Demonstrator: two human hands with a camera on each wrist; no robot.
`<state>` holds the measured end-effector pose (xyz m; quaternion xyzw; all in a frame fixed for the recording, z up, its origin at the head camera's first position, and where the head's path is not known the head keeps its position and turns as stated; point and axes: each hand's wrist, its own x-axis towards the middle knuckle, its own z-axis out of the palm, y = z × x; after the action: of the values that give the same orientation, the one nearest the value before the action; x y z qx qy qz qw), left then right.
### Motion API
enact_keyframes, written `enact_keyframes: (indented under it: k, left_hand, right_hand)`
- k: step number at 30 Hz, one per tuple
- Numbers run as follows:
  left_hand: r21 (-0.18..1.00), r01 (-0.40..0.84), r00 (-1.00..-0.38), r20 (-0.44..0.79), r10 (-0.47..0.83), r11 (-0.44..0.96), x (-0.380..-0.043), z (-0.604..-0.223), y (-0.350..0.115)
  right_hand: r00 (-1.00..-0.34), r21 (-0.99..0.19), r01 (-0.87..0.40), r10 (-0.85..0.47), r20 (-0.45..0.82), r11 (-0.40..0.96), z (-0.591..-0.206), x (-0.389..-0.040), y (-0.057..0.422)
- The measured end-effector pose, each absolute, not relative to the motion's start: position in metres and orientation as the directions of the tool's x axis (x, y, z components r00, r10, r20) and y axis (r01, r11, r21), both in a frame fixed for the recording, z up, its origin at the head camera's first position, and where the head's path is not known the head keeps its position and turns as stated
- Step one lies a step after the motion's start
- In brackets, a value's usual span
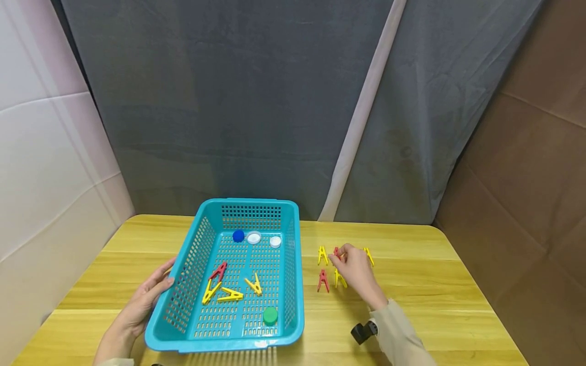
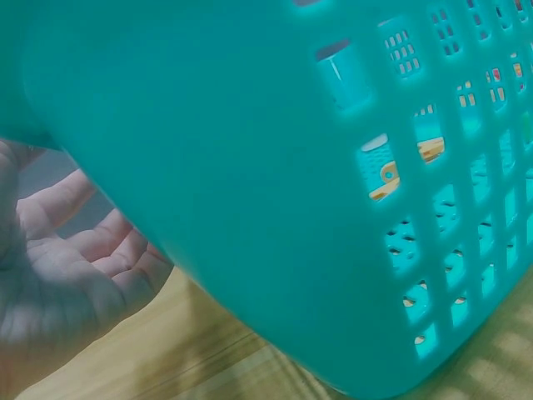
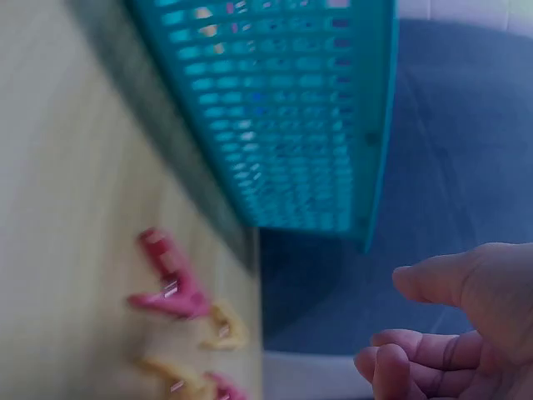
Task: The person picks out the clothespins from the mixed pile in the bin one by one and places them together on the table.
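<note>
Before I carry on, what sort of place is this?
Probably a makeshift, screened-off tabletop workspace: a wood-grain table before a grey cloth backdrop, with a brown sheet on the right.

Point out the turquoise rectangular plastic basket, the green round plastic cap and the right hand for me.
Turquoise rectangular plastic basket [image 1: 224,345]: head view, on its near rim.
Green round plastic cap [image 1: 270,315]: head view, middle of its visible face.
Right hand [image 1: 356,267]: head view, back of the hand.

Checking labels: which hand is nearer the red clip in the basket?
Left. Left hand holds the left rim of the basket, red clip inside to its right; right hand is beyond the basket's right side, near loose clips.
</note>
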<state>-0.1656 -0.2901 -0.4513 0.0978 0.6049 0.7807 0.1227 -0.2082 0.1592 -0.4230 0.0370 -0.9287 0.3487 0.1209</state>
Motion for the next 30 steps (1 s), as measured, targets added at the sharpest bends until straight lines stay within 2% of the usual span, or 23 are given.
enact_keyframes:
  k: [16, 25, 30]
  left_hand:
    - [0.961, -0.067, -0.942, 0.027, 0.334, -0.267, -0.166, -0.452, -0.29]
    - [0.956, -0.061, -0.934, 0.047, 0.355, -0.288, -0.166, -0.453, -0.29]
    - [0.96, -0.06, -0.937, 0.04, 0.346, -0.275, -0.166, -0.452, -0.29]
  right_hand:
    - [-0.929, -0.644, -0.314, -0.084, 0.362, 0.698, -0.375, -0.227, 0.102]
    - [-0.896, -0.639, -0.403, -0.142, 0.42, 0.655, -0.365, -0.232, 0.078]
    - [-0.898, -0.652, -0.414, -0.167, 0.407, 0.635, -0.364, -0.234, 0.068]
